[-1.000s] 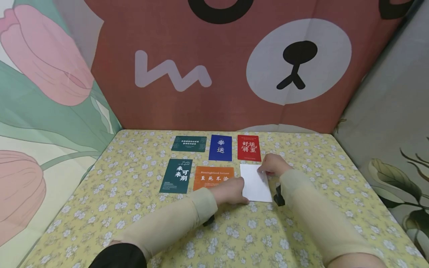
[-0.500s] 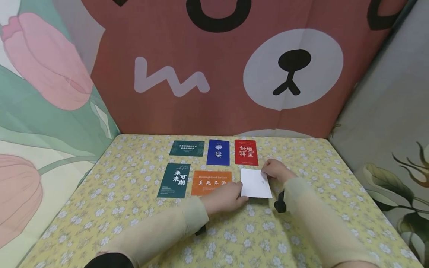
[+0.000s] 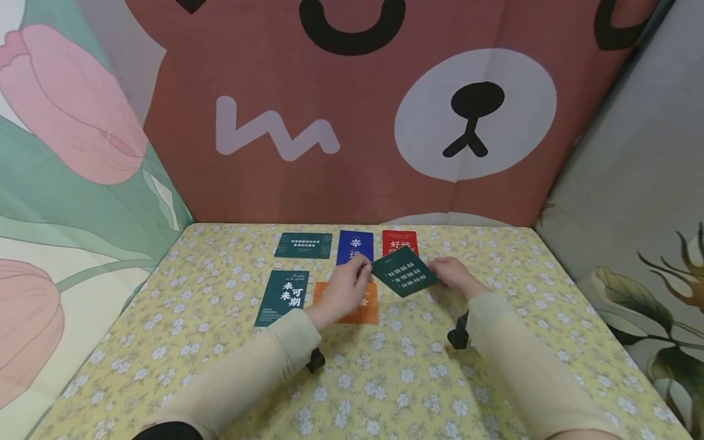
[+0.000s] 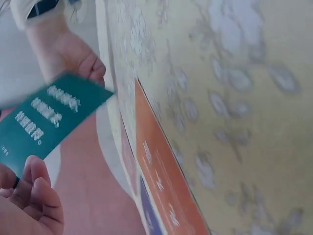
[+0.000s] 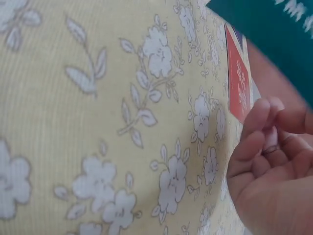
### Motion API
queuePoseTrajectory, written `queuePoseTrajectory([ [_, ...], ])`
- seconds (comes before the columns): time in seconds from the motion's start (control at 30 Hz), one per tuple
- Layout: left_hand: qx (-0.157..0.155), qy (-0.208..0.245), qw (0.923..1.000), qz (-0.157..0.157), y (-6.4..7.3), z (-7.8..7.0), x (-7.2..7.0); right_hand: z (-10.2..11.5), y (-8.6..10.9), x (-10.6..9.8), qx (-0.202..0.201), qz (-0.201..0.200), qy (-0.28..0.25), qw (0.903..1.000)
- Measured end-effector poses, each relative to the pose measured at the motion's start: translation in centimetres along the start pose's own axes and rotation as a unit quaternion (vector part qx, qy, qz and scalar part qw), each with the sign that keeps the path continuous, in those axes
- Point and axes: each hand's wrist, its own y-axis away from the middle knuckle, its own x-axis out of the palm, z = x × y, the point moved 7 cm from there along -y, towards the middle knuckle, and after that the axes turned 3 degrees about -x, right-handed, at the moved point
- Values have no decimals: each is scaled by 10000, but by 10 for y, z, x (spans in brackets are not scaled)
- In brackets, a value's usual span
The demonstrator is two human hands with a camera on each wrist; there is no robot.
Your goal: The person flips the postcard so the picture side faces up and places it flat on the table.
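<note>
A dark green card [image 3: 405, 272] with white lettering is tilted above the table in the head view. My left hand [image 3: 348, 284] pinches its left corner between thumb and fingers; the left wrist view shows this hand [image 4: 32, 203] at the card [image 4: 49, 120]. My right hand [image 3: 455, 276] is at the opposite corner. In the right wrist view its thumb and fingertips meet beside the card's edge, fingers curled; I cannot tell whether it grips the card. Under my left hand, an orange card [image 3: 370, 313] is partly hidden.
On the flowered tablecloth [image 3: 407, 373] lie a green card [image 3: 316, 252], a blue card [image 3: 346, 239] and a red card [image 3: 399, 236] in the back row. A tall green card [image 3: 283, 298] lies left of the orange one. A bear-print cloth [image 3: 352, 183] stands behind.
The card between my hands had its white side up on the table; it is now lifted and turned, green side showing. My left hand has moved up and left from its lower edge.
</note>
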Motion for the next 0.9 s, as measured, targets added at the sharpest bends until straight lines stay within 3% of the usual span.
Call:
queuePoseTrajectory([
  [0.13, -405, 531, 9974, -266, -1, 14, -9, 1, -3, 4, -24, 104, -371, 9993],
  [0.4, -1055, 1532, 9812, -515, -2, 31, -15, 9, -4, 14, 49, 398, -1416, 9891],
  [0.67, -1509, 2425, 9553, -761, 0, 39, -13, 17, 1, 24, -591, 821, -1410, 9848],
  [0.8, -1753, 2848, 9401, -655, 3, 44, -7, 17, 2, 24, -618, 750, -1698, 9807],
  [0.9, -1918, 3005, 9330, -493, 5, 47, -2, 15, 2, 23, -607, 766, -1861, 9777],
])
